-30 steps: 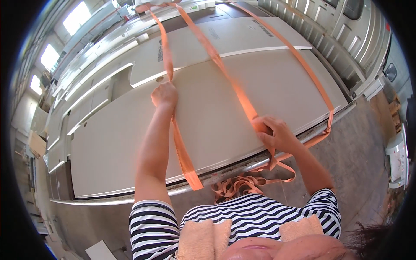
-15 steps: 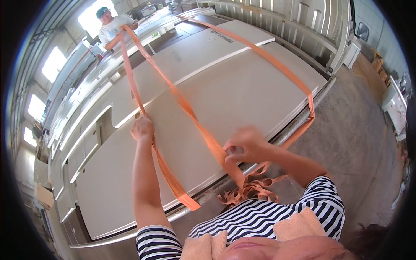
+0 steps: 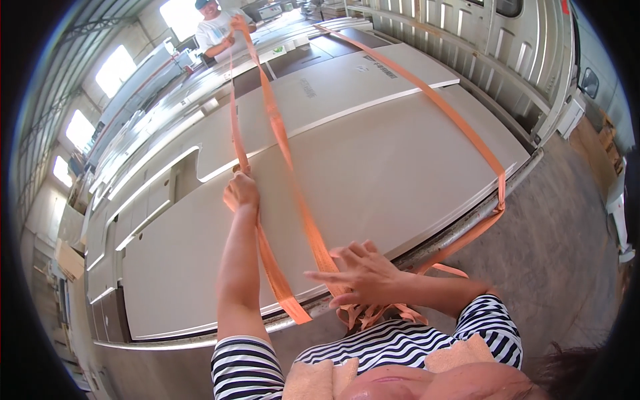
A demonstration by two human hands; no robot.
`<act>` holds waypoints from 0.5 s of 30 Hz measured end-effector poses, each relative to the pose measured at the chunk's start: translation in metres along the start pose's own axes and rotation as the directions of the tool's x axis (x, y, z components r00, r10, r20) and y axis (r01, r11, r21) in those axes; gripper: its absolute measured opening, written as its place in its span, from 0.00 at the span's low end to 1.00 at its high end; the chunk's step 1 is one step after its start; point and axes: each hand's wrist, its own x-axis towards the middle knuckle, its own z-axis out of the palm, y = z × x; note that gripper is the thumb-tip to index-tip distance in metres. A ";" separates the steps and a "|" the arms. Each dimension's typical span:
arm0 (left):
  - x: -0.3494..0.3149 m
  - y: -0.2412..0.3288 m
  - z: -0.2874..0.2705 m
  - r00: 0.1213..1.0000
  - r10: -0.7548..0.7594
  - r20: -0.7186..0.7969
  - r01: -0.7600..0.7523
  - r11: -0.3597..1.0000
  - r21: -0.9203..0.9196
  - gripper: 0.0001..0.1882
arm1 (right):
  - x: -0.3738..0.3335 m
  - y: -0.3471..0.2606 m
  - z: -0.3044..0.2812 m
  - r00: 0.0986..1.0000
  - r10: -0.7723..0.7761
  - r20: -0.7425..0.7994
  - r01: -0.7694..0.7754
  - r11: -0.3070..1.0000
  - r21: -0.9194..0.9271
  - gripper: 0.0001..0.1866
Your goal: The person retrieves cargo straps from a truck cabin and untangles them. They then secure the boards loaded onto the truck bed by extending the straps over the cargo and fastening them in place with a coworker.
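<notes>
The left hand (image 3: 241, 191) has its grip clamped on the left orange strap (image 3: 275, 273); the right hand (image 3: 365, 275), nearer the middle orange strap (image 3: 306, 213), spreads its fingers apart over it, that strap running lengthwise away across pale panels (image 3: 400, 167)

Orange straps (image 3: 279, 137) cross beige boards (image 3: 400, 167); nearer than the boards, a black-and-white striped shirt (image 3: 393, 337); beyond them, a white T-shirt (image 3: 214, 30).

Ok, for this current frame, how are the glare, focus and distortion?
Head view: windows at upper left blow out to white; the metal rail bows under the fisheye; black surrounds the corners; both the left hand and right hand read clearly.
</notes>
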 end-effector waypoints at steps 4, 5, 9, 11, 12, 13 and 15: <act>0.002 0.000 0.000 1.000 0.002 -0.014 -0.002 1.000 0.012 0.25 | 0.011 0.000 0.010 0.997 -0.041 -0.061 0.052 0.983 0.179 0.19; 0.002 0.000 0.000 1.000 0.009 -0.003 -0.009 1.000 0.001 0.25 | 0.013 0.001 0.009 0.997 -0.045 -0.063 0.055 0.982 0.179 0.19; 0.005 -0.001 0.000 0.999 0.029 0.030 -0.028 0.999 -0.019 0.25 | 0.015 0.003 0.002 0.981 0.171 -0.089 -0.110 0.874 0.473 0.10; 0.006 -0.001 0.001 0.999 0.029 0.039 -0.028 0.999 -0.021 0.25 | 0.014 0.003 -0.003 0.965 0.249 -0.082 -0.144 0.765 0.627 0.09; 0.006 -0.002 0.001 0.998 0.036 0.050 -0.035 0.999 -0.020 0.25 | 0.014 0.003 -0.004 0.951 0.305 -0.055 -0.188 0.708 0.681 0.09; 0.006 -0.002 0.001 0.998 0.027 0.048 -0.026 0.999 -0.022 0.25 | 0.013 0.004 -0.005 0.938 0.344 -0.039 -0.203 0.637 0.743 0.11; 0.006 -0.002 0.001 0.999 0.036 0.032 -0.036 0.999 -0.007 0.26 | 0.012 0.008 -0.007 0.943 0.327 -0.066 -0.191 0.691 0.697 0.10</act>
